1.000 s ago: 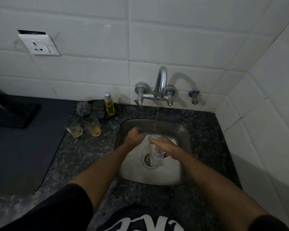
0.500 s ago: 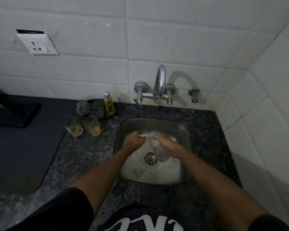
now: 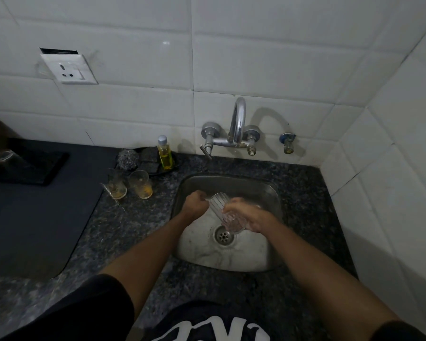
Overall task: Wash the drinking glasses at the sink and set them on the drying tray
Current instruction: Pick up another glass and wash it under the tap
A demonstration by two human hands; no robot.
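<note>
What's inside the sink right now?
Over the steel sink, the right hand holds a tilted ribbed glass; the left hand touches its rim. The drain shows below. The glass's inside is unclear.

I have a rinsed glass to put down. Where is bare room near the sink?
The dark mat left of the sink lies bare. The granite between sink and right wall is narrow. It is crowded behind: two dirty glasses, soap bottle, scrubbers.

White lettering on the person's black shirt (image 3: 207,328) is cut off, unreadable.
</note>
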